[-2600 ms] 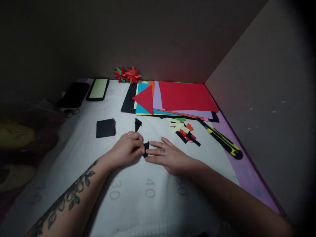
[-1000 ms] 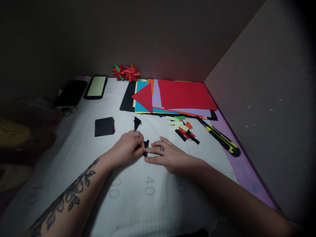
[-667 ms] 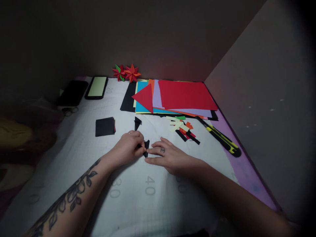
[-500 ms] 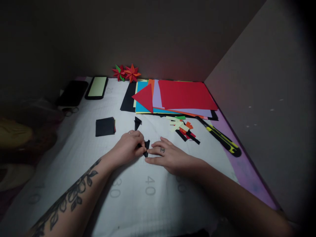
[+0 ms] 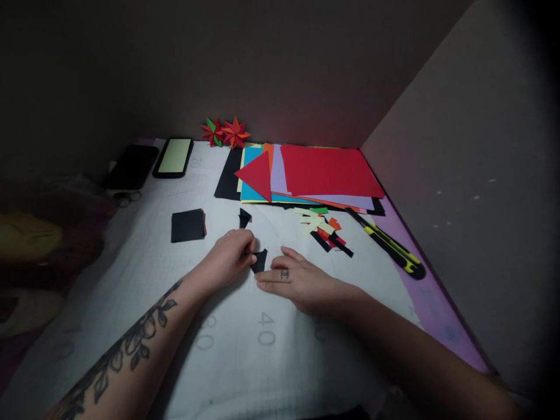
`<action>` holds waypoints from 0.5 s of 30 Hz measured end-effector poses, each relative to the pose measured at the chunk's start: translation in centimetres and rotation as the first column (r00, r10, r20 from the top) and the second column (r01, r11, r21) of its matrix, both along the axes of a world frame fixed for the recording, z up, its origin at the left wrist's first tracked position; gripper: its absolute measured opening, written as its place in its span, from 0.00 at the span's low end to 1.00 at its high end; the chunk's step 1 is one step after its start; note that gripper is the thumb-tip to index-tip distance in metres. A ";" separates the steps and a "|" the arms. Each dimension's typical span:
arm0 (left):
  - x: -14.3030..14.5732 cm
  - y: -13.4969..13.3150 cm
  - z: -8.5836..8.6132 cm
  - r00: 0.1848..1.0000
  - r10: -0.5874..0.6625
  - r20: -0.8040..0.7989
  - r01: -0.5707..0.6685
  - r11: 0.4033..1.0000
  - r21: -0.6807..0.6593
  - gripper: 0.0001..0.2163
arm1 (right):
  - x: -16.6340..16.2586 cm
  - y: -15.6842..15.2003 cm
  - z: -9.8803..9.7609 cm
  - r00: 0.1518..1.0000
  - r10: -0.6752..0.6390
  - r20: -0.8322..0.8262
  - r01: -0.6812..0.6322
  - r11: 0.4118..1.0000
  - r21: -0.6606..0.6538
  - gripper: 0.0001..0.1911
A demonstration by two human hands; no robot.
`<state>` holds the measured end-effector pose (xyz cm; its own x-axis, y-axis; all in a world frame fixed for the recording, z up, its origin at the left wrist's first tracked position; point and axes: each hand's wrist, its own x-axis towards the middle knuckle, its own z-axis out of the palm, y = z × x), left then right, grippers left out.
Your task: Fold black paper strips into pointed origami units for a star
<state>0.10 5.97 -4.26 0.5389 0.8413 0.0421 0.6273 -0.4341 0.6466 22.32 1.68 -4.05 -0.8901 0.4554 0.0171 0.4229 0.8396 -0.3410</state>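
A small folded piece of black paper (image 5: 259,261) lies on the white mat, pinched by my left hand (image 5: 233,252), whose fingers are closed on its left side and hide part of it. My right hand (image 5: 301,281) rests just to the right with its fingers stretched out, and its fingertips are at the paper's lower edge. Just beyond my left hand is another folded black paper piece (image 5: 244,217). To the left lies a stack of black paper squares (image 5: 188,226) with a coloured edge showing.
Paper strips (image 5: 321,226) lie right of centre, beside a yellow-and-black utility knife (image 5: 394,248). Coloured sheets (image 5: 332,169) with a red triangle (image 5: 259,175) lie at the back. Two folded paper stars (image 5: 235,133), a phone (image 5: 174,157) and scissors (image 5: 128,199) are farther left.
My left thumb has drawn back slightly, so more of the folded black paper shows. My right index finger has pulled away from it a little.
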 end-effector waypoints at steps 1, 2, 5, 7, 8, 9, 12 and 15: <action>0.0 0.0 -0.1 1.000 0.011 0.017 -0.011 1.000 0.001 0.06 | -0.1 -0.1 0.1 1.000 0.000 0.005 0.000 1.000 0.009 0.27; -0.1 0.1 -0.2 0.999 0.021 0.031 -0.022 1.000 0.002 0.06 | -0.2 -0.1 0.2 1.000 0.000 0.012 0.000 1.000 0.018 0.27; -0.2 0.1 -0.6 0.996 0.052 0.066 -0.052 0.999 0.001 0.07 | -0.6 -0.4 0.5 0.999 -0.001 0.038 -0.001 0.999 0.047 0.24; -0.3 0.1 -0.7 0.995 0.071 0.075 -0.072 0.997 0.009 0.07 | -1.0 -0.7 0.7 0.999 -0.004 0.042 0.002 0.998 0.060 0.21; -0.3 0.1 -0.8 0.994 0.080 0.075 -0.082 0.996 0.019 0.07 | -1.1 -0.8 0.8 0.999 -0.009 0.035 0.007 0.998 0.061 0.20; -0.3 0.1 -0.8 0.994 0.083 0.070 -0.085 0.996 0.028 0.07 | -1.2 -0.9 0.8 1.000 -0.016 0.022 0.015 0.998 0.058 0.20; -0.2 0.0 -0.8 0.996 0.075 0.055 -0.078 0.996 0.053 0.08 | -1.4 -1.3 0.5 0.998 -0.059 -0.029 0.060 0.998 0.037 0.20; -0.2 -0.2 -0.8 0.992 0.107 0.073 -0.112 0.991 0.071 0.11 | -1.5 -1.7 -0.2 0.991 -0.097 -0.093 0.101 0.994 0.049 0.20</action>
